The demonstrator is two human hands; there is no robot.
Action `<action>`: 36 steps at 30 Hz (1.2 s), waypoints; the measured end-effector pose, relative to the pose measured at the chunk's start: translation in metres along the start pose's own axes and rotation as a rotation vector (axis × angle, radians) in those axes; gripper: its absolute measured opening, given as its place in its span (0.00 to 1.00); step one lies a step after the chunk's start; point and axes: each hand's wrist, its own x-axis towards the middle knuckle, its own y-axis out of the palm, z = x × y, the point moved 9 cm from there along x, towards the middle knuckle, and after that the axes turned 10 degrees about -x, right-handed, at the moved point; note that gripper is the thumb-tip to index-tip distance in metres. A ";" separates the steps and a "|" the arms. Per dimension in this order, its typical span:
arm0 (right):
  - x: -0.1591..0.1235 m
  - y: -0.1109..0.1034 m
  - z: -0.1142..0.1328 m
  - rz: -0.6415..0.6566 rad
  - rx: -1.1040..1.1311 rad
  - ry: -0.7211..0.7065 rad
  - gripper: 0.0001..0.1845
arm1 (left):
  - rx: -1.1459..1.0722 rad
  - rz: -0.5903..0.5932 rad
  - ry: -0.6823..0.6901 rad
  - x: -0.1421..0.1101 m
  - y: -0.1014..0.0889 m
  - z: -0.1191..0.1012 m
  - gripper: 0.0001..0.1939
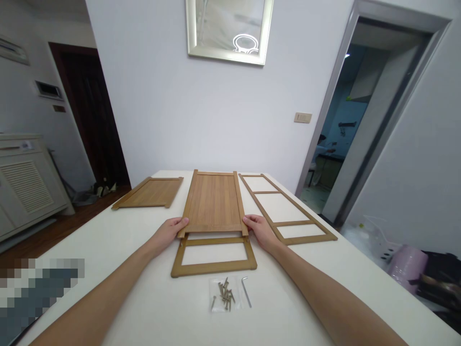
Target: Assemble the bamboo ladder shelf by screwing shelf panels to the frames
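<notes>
A slatted bamboo panel (213,202) lies in the middle of the white table (108,250), on top of a wooden ladder-shaped frame (213,267) whose near end sticks out below it. My left hand (167,233) grips the panel's near left corner, thumb on top. My right hand (260,230) holds the near right corner the same way. Both hands' fingers curl around the panel's edges.
A smaller bamboo panel (151,192) lies at the far left, a second ladder frame (286,207) at the right. A clear bag of screws (224,294) and a hex key (246,290) lie near me. A doorway (360,125) opens on the right.
</notes>
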 end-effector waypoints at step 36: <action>-0.003 -0.008 0.004 -0.106 -0.231 -0.028 0.17 | 0.112 0.059 0.002 -0.013 0.011 -0.015 0.25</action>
